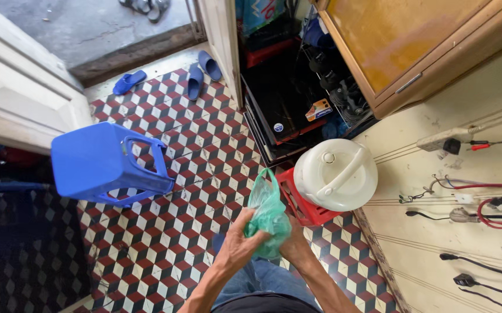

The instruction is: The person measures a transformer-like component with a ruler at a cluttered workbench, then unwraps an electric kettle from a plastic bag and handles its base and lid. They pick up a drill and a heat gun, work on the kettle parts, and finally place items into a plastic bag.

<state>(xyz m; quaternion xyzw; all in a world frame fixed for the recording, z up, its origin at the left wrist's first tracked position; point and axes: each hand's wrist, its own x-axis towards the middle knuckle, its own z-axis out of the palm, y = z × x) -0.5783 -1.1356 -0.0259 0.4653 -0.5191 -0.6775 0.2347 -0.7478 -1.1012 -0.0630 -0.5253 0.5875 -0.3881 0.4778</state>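
Note:
Both my hands hold a thin green plastic bag [267,207] in front of my waist, above a patterned tile floor. My left hand [238,242] grips the bag's lower left side with the fingers wrapped around it. On the bag's right side, my right hand [293,242] is partly hidden behind the plastic. The bag's handles stick upward, and the bag looks bunched and partly filled.
A blue plastic stool [109,162] stands at the left. A white lidded bucket [335,174] sits on a red crate [302,204] just right of the bag. Blue slippers [196,78] lie near the doorway. A wooden cabinet [407,46] and wall cables [471,203] are at the right.

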